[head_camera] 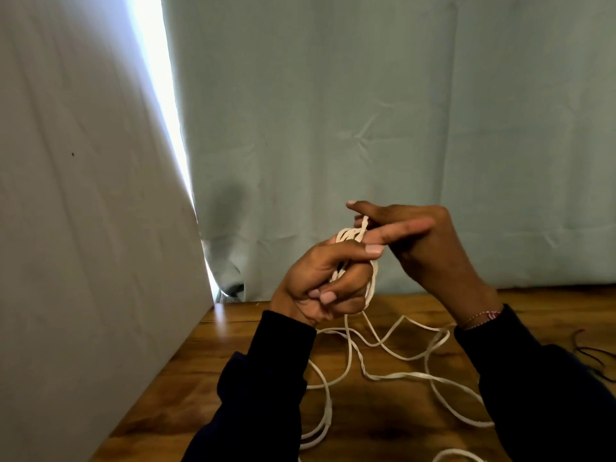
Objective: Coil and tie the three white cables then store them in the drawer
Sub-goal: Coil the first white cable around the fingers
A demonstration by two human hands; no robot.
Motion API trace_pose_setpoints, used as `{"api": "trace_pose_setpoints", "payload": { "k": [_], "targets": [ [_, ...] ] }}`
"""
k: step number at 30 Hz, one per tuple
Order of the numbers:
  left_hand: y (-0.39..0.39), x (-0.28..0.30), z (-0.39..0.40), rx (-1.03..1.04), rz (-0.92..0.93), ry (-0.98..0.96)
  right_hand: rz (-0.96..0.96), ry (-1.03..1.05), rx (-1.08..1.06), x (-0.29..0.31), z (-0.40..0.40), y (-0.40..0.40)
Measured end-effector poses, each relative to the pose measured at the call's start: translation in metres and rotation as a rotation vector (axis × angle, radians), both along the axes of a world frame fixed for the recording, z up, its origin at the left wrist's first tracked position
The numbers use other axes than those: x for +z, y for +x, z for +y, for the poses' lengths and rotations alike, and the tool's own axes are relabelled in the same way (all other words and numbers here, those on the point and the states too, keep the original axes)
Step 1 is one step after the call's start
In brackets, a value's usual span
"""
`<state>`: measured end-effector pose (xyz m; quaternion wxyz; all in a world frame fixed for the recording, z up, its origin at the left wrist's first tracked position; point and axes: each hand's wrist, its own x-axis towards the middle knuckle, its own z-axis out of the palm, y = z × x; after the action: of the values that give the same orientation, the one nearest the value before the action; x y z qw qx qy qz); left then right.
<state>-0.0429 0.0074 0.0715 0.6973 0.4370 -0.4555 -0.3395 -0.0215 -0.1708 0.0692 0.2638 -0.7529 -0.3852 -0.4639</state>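
**White cable half-coiled between two raised hands**

The left hand (325, 281) is held up above the wooden tabletop (206, 388), fingers curled around a small bundle of loops of white cable (353, 235); the loops stick out above the fist at 12 o'clock and hang down past it at 5 o'clock. The thumb lies across the top of the bundle, its nail pointing toward 3 o'clock.

The right hand (423, 238) sits just beside the left, at its 2 o'clock. Its fingers reach toward 9 o'clock and pinch a strand at the upper end of the loops, with the index finger stretched out straight under it. A thin red-and-white bracelet (483, 316) circles the right wrist. Both arms wear dark sleeves (266, 378).

From the bundle, the loose white cable (393, 375) drops to the tabletop and sprawls at 6 o'clock of the hands in wide, crossing curves, running between the two forearms and off toward the lower edge of the view. How many separate cables lie there cannot be told.

At 3 o'clock, by the right sleeve, a few thin dark wires (596, 355) rest on the tabletop. Behind hangs a pale curtain (366, 111), with a bright slit of daylight at 11 o'clock.
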Motion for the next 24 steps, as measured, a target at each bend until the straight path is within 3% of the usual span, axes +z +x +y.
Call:
{"api": "trace_pose_setpoints", "payload": {
  "k": [2, 6, 9, 12, 18, 24],
  "targets": [
    [0.001, 0.0, 0.0, 0.059, 0.045, -0.047, 0.174, -0.033, 0.008, 0.001, 0.003, 0.001],
    [0.009, -0.004, -0.002, 0.102, -0.008, -0.215, 0.316, -0.288, -0.09, -0.006, 0.011, 0.003],
    [0.014, 0.0, -0.004, 0.062, 0.101, -0.289, 0.53, -0.473, -0.258, -0.005, 0.015, -0.007],
    [0.019, 0.002, -0.001, 0.249, 0.058, -0.371, 0.645, -0.563, -0.185, -0.003, 0.019, -0.023],
    [0.024, 0.006, 0.003, 0.598, 0.133, -0.446, 0.626, -0.723, -0.145, 0.005, 0.023, -0.043],
    [0.029, 0.005, 0.006, 0.763, 0.016, -0.332, 0.42, -0.642, -0.125, 0.013, 0.02, -0.051]
  ]
}}
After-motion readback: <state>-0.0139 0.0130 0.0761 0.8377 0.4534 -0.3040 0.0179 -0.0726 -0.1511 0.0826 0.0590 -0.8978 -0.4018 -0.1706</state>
